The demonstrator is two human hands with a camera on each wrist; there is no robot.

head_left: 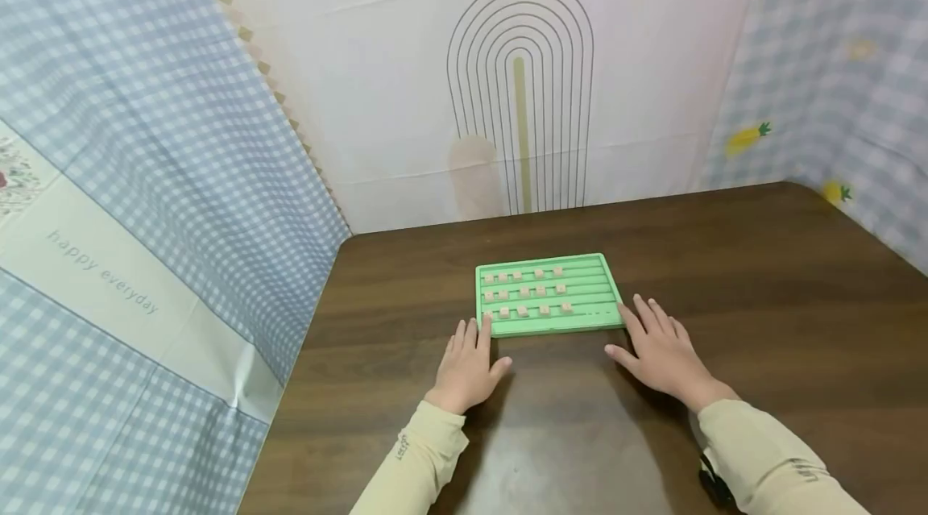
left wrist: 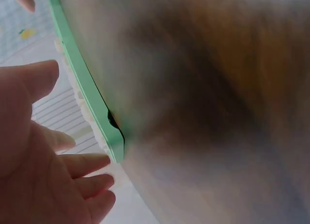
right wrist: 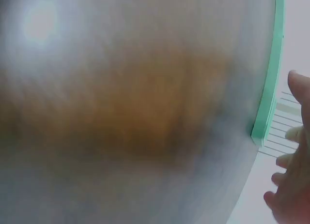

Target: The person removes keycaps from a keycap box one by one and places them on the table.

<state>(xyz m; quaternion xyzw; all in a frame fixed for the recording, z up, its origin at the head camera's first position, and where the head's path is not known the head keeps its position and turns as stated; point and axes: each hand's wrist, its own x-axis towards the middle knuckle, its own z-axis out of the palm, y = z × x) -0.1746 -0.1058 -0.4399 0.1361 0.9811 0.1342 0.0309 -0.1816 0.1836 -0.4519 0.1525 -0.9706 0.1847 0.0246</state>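
Observation:
A green tray-like board (head_left: 558, 327) with grooved rows lies flat on the brown table. Small pale cubes (head_left: 524, 311) stand along three of its rows, mostly toward the left side. My left hand (head_left: 466, 366) is at the board's near left corner, its index fingertip overlapping the corner by the first cube. At the near right corner is my right hand (head_left: 665, 355), fingers spread and index fingertip right at the edge. Both hands have their fingers extended. In the left wrist view the board's side (left wrist: 89, 83) shows a small dark notch near one corner.
The dark wood table (head_left: 406, 281) reaches back to a white cloth (head_left: 391, 96) printed with arched lines. Blue checked cloth (head_left: 145, 96) hangs at the left, and more with pineapple prints at the right. A black band (head_left: 714, 483) sits at the right wrist.

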